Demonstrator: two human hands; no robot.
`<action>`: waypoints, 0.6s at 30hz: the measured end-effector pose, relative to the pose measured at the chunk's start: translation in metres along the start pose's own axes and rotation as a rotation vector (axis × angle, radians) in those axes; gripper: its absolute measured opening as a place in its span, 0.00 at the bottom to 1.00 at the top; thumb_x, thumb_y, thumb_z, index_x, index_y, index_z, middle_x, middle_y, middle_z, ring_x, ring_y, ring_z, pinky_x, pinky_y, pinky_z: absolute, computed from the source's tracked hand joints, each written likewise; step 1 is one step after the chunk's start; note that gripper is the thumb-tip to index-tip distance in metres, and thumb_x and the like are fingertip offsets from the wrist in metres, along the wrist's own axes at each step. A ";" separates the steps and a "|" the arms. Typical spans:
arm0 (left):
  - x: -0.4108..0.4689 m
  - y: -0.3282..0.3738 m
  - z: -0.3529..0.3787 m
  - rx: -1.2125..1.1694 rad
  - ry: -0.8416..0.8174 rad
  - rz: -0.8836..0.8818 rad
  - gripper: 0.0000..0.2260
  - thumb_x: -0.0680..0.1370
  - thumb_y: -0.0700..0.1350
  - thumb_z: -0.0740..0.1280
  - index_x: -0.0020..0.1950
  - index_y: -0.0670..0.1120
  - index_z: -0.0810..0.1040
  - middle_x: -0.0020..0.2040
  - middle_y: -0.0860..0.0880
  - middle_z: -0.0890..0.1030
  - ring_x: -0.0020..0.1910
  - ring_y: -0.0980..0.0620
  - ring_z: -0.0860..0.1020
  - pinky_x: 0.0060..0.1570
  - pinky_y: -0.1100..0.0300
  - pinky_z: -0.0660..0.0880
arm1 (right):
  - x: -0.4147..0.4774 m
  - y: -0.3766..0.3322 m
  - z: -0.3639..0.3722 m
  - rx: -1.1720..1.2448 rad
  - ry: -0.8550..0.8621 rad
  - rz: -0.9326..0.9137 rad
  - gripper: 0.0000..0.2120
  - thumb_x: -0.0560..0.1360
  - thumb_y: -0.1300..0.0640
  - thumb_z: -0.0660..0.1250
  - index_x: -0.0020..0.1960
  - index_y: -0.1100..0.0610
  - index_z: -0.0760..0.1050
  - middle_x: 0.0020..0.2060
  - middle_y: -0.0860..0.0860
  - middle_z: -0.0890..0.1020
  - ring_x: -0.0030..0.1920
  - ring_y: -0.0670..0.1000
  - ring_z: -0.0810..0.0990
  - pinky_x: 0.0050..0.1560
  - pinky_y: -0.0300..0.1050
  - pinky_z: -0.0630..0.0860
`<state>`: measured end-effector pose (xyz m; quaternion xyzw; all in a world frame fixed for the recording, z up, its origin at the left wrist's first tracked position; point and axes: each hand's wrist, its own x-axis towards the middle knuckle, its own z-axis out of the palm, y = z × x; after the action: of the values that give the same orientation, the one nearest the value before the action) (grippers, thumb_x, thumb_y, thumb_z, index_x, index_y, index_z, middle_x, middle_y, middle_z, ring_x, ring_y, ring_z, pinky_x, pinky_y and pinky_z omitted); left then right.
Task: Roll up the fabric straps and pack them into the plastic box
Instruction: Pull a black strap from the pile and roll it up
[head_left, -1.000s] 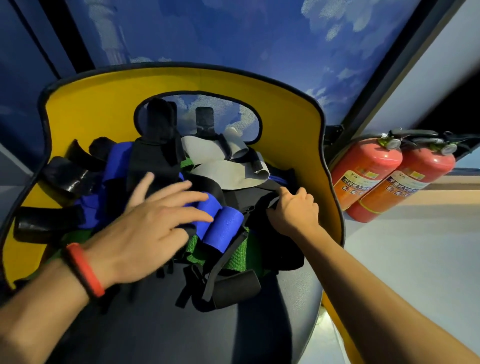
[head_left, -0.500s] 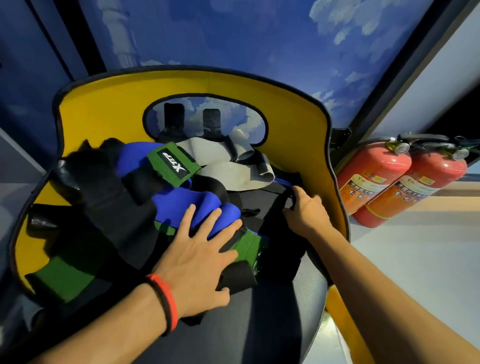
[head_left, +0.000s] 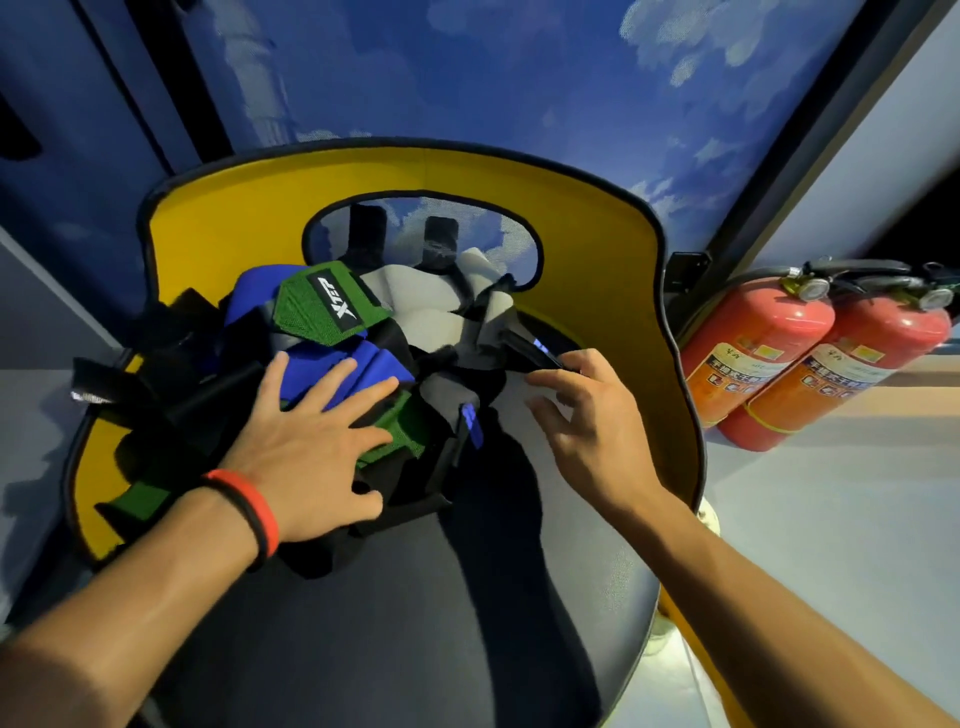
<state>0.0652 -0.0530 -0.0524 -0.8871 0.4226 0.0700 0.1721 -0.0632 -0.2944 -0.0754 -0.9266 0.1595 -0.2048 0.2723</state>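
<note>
My left hand (head_left: 311, 447) lies spread flat on the fabric straps (head_left: 327, 312) — a heap on the chair seat (head_left: 415, 623). My right hand (head_left: 592, 415) hangs loose-fingered, gripping nothing, just beside a black strap (head_left: 524, 352).

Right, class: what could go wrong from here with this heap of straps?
The straps lie tangled in one heap, so tugging the black strap by the right hand may drag others off the chair seat. The left hand presses flat on the middle only; black ends at the left overhang the edge and could slip. No plastic box is in view.
</note>
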 end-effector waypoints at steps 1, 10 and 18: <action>-0.001 -0.007 0.001 -0.021 -0.033 -0.002 0.33 0.72 0.73 0.55 0.77 0.67 0.59 0.80 0.62 0.33 0.80 0.52 0.33 0.71 0.30 0.32 | -0.002 -0.005 -0.004 0.042 0.009 0.011 0.09 0.79 0.51 0.70 0.58 0.52 0.84 0.54 0.45 0.75 0.54 0.43 0.75 0.51 0.37 0.76; -0.006 -0.013 0.010 -0.265 -0.052 0.163 0.32 0.70 0.74 0.63 0.72 0.67 0.67 0.78 0.67 0.34 0.77 0.52 0.27 0.74 0.36 0.31 | -0.010 -0.029 -0.020 0.510 0.017 0.315 0.23 0.74 0.50 0.77 0.31 0.62 0.71 0.27 0.50 0.73 0.29 0.46 0.69 0.31 0.39 0.68; -0.013 0.042 0.011 -0.169 0.076 0.389 0.33 0.75 0.66 0.62 0.79 0.61 0.59 0.80 0.48 0.57 0.81 0.42 0.41 0.74 0.36 0.31 | -0.003 -0.042 -0.015 0.583 -0.084 0.308 0.11 0.72 0.61 0.71 0.49 0.52 0.71 0.35 0.45 0.79 0.34 0.50 0.75 0.38 0.47 0.74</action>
<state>0.0245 -0.0642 -0.0700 -0.8021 0.5846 0.1037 0.0645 -0.0651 -0.2662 -0.0410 -0.7823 0.2211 -0.1598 0.5600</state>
